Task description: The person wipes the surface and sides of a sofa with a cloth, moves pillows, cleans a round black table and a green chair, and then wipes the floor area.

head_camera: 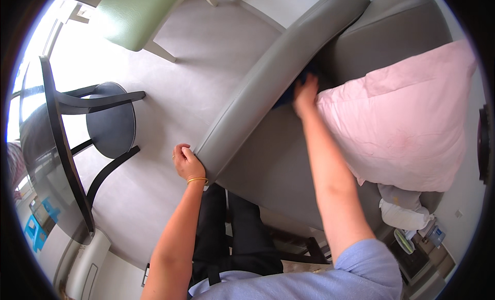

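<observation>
My right hand (306, 92) is on a dark blue cloth (287, 97) in the gap between the sofa's padded armrest and its seat. The fingers are slightly blurred, and part of the cloth is hidden behind the hand and armrest. My left hand (188, 162), with a gold bangle at the wrist, is beside the near end of the grey armrest (267, 79). Its fingers are curled in and no object shows in them. The grey sofa seat (278, 157) stretches below my right forearm. A pink pillow (406, 126) lies just right of that forearm.
A black chair (112, 122) and a glass-topped table (46, 164) stand on the left. A green-seated chair (135, 17) is at the top. White and grey bundles (404, 213) sit past the pillow, near household items (406, 238) at lower right. Dark furniture (297, 248) is by my legs.
</observation>
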`<state>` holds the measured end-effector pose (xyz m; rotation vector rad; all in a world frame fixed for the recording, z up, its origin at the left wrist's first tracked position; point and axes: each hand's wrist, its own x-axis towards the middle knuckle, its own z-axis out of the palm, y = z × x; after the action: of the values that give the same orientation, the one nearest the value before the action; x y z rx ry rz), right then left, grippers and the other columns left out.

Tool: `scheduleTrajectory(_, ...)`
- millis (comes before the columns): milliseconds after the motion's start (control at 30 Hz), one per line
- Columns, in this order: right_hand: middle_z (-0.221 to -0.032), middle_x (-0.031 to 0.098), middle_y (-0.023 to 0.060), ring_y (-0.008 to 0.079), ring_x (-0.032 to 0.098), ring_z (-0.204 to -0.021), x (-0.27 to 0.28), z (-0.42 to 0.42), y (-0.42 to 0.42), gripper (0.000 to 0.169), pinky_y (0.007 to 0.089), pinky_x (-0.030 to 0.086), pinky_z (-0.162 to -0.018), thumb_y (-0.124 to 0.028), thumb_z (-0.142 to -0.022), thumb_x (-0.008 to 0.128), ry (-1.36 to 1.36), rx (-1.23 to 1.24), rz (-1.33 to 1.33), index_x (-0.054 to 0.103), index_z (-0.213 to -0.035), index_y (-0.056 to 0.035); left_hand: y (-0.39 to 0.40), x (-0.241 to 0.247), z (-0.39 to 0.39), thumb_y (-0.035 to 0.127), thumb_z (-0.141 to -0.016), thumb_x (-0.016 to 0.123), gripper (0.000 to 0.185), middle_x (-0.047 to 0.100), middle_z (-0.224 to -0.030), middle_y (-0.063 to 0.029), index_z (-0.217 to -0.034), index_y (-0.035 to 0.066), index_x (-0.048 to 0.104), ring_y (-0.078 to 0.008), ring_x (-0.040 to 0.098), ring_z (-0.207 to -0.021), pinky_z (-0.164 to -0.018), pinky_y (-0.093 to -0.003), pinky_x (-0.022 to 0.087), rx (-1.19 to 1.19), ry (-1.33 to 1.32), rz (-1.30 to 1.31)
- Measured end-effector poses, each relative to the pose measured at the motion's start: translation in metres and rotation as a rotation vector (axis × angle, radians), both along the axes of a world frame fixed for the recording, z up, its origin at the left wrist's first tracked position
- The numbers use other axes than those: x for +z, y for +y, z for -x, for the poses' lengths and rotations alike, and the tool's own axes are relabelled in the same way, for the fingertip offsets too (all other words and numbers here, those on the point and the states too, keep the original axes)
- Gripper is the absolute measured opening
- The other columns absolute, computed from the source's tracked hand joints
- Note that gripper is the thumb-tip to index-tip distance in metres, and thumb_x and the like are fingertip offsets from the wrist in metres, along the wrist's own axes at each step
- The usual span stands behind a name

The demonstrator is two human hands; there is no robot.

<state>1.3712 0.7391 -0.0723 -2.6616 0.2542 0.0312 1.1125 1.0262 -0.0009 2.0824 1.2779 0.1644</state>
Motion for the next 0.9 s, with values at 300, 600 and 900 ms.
scheduleTrajectory(300, -0.114, 0.061, 0.0149, 0.0308, 0.060, -0.108, 0.083, 0.213, 0.033, 0.038, 0.0363, 0.045, -0.097, 0.001, -0.077, 0.062, 0.277, -0.151, -0.740, 0.058, -0.114, 0.0013, -0.009, 0.005, -0.006, 0.023, -0.092, 0.041, 0.026, 0.060, -0.089, -0.0086, -0.082, 0.009, 0.060, -0.0303, 0.056, -0.087, -0.075, -0.0427, 0.044, -0.078, 0.032, -0.076)
scheduleTrajectory(600, -0.132, 0.053, 0.0007, 0.0259, 0.044, -0.127, 0.192, 0.137, 0.129, 0.053, 0.0426, 0.038, -0.089, -0.016, -0.061, 0.077, 0.031, 1.020, -0.215, 0.063, -0.113, -0.0193, -0.010, 0.010, -0.004, 0.020, -0.093, 0.044, 0.024, 0.059, -0.086, -0.0118, -0.080, 0.007, 0.059, -0.0338, 0.056, -0.088, -0.076, -0.0467, 0.044, -0.038, 0.027, -0.057)
scheduleTrajectory(900, -0.114, 0.064, 0.0031, 0.0269, 0.055, -0.110, 0.163, -0.065, 0.071, 0.039, 0.0423, 0.047, -0.087, -0.002, -0.062, 0.067, -0.378, 0.940, 0.130, 0.069, -0.101, -0.0102, -0.009, 0.016, -0.001, 0.017, -0.091, 0.044, 0.022, 0.057, -0.084, -0.0131, -0.080, 0.005, 0.058, -0.0350, 0.055, -0.087, -0.075, -0.0472, 0.044, -0.030, -0.001, -0.054)
